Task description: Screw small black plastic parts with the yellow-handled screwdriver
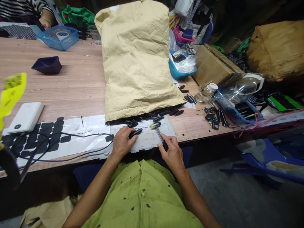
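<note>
My right hand (173, 152) is closed round the black grip of a small hammer (156, 125). Its metal shaft runs up to a head with a yellow-green face and a black end, which lies just over the grey board (144, 144). To the left, my left hand (123, 142) pinches a slim black piece (136, 133) against the board; what exactly this piece is I cannot make out. More such black pieces (158, 119) lie in a loose pile beyond both hands, along the lower edge of a large tan paper sack (137, 60).
On the left are a white power bank (26, 117), a black cable (78, 136) and a sheet of black stickers (51, 134). A purple tray (47, 65) and blue basket (62, 38) stand further back, near another person's hand (46, 21). Keys (211, 117) and a clear bottle (206, 92) are at right.
</note>
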`<state>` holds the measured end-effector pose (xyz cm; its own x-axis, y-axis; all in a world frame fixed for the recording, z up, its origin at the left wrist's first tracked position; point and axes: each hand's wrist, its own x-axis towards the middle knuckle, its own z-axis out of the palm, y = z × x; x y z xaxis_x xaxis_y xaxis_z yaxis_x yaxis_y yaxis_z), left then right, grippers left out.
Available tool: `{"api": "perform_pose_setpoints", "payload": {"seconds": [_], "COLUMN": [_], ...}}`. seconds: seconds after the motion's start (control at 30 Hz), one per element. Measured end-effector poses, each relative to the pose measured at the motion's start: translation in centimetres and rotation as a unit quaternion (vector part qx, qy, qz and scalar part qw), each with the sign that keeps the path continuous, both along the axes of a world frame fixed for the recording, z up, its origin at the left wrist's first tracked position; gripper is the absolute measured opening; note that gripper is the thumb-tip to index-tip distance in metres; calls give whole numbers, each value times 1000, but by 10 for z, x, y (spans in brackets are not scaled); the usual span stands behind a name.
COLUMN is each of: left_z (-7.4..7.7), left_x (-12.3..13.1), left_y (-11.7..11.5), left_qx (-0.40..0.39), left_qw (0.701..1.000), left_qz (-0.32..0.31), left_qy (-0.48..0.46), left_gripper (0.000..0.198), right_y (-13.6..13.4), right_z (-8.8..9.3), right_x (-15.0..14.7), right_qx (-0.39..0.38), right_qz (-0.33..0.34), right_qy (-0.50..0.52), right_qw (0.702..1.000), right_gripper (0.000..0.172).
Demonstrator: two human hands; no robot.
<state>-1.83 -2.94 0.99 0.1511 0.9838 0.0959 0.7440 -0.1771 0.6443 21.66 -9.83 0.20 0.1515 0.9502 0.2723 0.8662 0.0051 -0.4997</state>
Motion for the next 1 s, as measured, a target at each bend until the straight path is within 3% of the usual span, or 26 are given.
{"api": "perform_pose_setpoints", "payload": {"seconds": [0.23,0.4,0.63,0.83,1.0], "left_z": [-1,0,2,10,12], "left_x": [4,6,9,17,18], "left_y": [5,6,7,6,6], "left_qx": [-21,-30,-38,-65,-71], "left_qw": [1000,999,999,997,997], "left_qz": [6,6,8,34,39], "left_qy": [-9,-14,-13,-10,-21], "left_gripper": [17,18,18,21,19], "right_y": [-12,-15,-24,-26,-26], "right_z": [-9,4,20,22,22], "right_x": [12,11,-12,-25,-25], "right_qx": [8,-7,-86,-108,-74], "right_qz": [13,47,116,162,169], "right_qy": [71,166,315,333,259], "right_qw": [997,985,938,923,948], "right_gripper": [35,34,37,37,39]}}
